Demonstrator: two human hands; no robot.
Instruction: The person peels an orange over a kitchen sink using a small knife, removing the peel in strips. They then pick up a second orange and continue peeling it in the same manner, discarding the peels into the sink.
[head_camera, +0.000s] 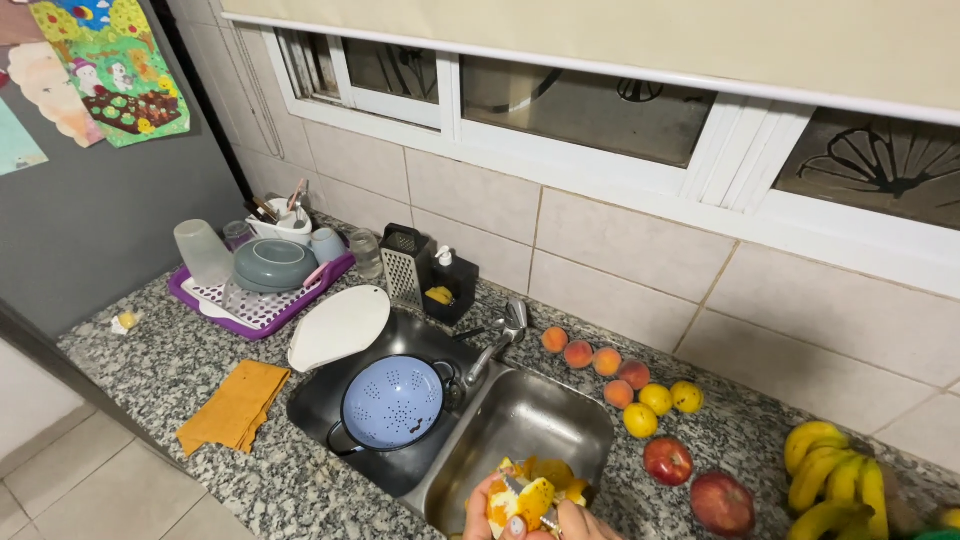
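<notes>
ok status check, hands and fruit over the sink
Left hand and right hand both grip the orange fruit, peel partly off. Held over the sink. Nothing in the way.

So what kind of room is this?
It looks like a home kitchen. There is a steel double sink with a tap set in a speckled stone counter, a purple dish rack holding washed dishes, and fruit such as bananas lying beside the sink.
</notes>
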